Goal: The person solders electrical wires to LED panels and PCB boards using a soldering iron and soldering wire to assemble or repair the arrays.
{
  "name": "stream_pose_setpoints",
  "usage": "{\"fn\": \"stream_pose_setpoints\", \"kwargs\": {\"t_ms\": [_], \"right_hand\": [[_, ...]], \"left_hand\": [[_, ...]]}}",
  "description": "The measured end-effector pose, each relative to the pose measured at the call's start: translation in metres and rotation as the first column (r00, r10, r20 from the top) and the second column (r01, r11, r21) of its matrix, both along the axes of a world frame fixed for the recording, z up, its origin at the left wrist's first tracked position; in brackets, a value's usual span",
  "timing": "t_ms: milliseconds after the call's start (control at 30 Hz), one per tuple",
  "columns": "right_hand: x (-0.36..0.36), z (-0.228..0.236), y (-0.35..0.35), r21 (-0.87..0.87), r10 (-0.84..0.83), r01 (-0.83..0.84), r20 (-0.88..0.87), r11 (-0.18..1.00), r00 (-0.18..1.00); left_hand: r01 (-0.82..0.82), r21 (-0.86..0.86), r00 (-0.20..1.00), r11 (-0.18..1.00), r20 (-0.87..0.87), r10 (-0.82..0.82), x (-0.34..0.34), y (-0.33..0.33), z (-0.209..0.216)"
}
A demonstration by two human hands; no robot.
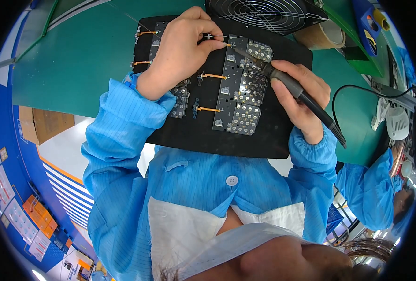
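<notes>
In my right hand (306, 91) is a soldering iron (294, 86), held like a pen, its tip reaching left to the top edge of a black circuit board panel (229, 100). The fingers of my left hand (184, 47) are pinched at an orange flex cable (228, 45) by that same spot, with a thin solder wire (226, 36) running past the fingertips. Two more orange flex cables (213, 76) stick out from the panel's left side, each ending in a small dark part. A second board panel (180, 100) lies partly hidden under my left wrist. Both panels rest on a black mat (273, 140).
A black fan with a wire grille (269, 16) stands beyond the mat. Right of it are a cardboard roll (321, 35) and a green bin edge (362, 47). The iron's cord (353, 86) loops over the green table (72, 79). A co-worker's blue sleeve (372, 192) shows at right.
</notes>
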State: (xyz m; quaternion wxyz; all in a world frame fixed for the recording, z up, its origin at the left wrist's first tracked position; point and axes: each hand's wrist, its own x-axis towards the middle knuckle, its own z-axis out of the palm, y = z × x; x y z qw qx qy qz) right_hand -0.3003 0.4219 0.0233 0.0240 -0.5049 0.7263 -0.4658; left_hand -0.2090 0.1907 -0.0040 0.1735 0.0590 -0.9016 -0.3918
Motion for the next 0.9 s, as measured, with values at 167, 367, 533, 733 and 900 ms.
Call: {"fn": "stream_pose_setpoints", "kwargs": {"t_ms": [167, 367, 533, 733, 900], "right_hand": [[-0.0006, 0.0001, 0.0004, 0.002, 0.004, -0.004, 0.003, 1.0, 1.0], [0.0001, -0.0017, -0.0002, 0.005, -0.042, 0.041, 0.012, 0.999, 0.999], [-0.0003, -0.0006, 0.0004, -0.005, -0.009, 0.009, 0.024, 1.0, 1.0], [0.001, -0.0019, 0.0003, 0.005, -0.052, 0.052, 0.04, 0.999, 0.998], [0.0007, -0.0004, -0.0004, -0.002, -0.022, 0.022, 0.022, 1.0, 1.0]], "left_hand": [[-0.003, 0.003, 1.0, 1.0, -0.006, 0.003, -0.0001, 0.0004, 0.0006], [-0.008, 0.018, 1.0, 1.0, 0.003, 0.008, 0.0003, 0.0004, 0.0012], [-0.002, 0.016, 1.0, 1.0, -0.011, 0.002, 0.0005, -0.0002, -0.0005], [0.022, -0.002, 0.999, 1.0, -0.047, -0.022, 0.0012, -0.0017, -0.0045], [0.02, -0.003, 0.998, 1.0, -0.057, -0.02, 0.0018, -0.0029, -0.0057]]}}
